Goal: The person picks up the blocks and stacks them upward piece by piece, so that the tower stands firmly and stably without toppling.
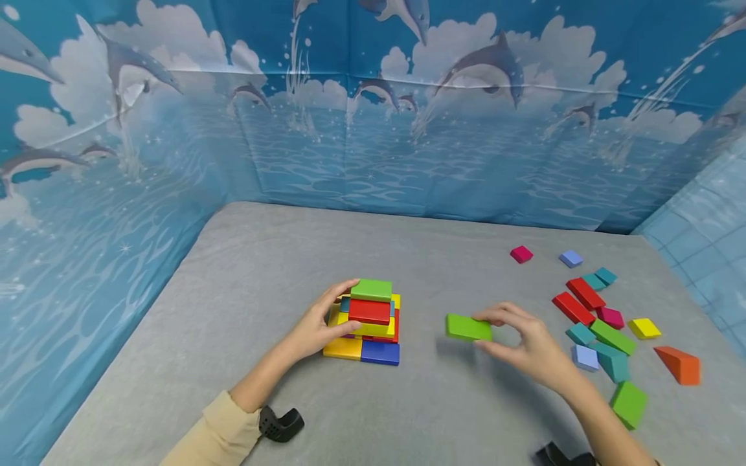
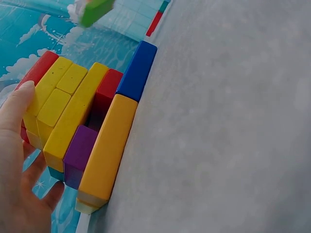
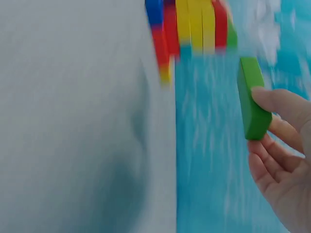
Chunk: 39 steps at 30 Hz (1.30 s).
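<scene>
Stack [image 1: 375, 328]: L fingers [image 1: 337, 291] clasp it, far tbl edge [image 1: 373, 220] well behind | grn blk [image 1: 468, 327]: R fingers [image 1: 494, 315] pinch, wide gap between

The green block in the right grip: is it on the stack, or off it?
Off: the right grip holds the green block raised, and grey surface shows between it and the stack.

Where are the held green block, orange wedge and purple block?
Held green block [image 1: 467, 327]: head view, middle of broad face.
Orange wedge [image 1: 680, 366]: head view, middle of visible surface.
Purple block [image 2: 81, 144]: left wrist view, lighter upper face.
</scene>
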### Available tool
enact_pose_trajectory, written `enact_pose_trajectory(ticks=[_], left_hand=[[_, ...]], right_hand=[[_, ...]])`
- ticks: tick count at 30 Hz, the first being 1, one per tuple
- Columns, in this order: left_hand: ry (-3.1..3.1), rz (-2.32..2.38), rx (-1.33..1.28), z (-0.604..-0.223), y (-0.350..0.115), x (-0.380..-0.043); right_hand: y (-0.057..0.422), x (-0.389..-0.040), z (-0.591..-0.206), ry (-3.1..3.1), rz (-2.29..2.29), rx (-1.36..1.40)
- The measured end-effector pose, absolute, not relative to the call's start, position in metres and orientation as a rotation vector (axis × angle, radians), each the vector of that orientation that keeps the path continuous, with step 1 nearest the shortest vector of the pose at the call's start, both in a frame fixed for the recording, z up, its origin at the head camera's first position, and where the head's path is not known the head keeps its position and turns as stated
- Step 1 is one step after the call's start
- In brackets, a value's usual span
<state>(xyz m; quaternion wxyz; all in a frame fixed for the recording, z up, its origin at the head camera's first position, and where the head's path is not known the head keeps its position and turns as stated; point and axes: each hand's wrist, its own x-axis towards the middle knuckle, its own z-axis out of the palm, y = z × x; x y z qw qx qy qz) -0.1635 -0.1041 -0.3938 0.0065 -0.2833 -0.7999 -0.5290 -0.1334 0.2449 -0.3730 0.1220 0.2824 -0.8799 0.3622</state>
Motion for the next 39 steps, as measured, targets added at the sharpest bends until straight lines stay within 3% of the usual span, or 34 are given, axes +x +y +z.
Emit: enact_pose_trajectory(ticks=[7, 14, 39], left_hand=[[-2.524, -1.658, -0.886, -0.392, -0.103, -0.164], [-2.500, -1.668, -0.903, -0.395, -0.103, -0.166], [-2.422, -1.683, -0.990, -0.398, -0.106, -0.168]], right_hand=[[0.174, -0.149, -0.361, -2.491, 1.122, 0.994], [0.137, -0.155, -0.363, -2.432, 1.065, 1.058], [0.115, -0.165, -0.370, -2.339, 0.842, 1.095]])
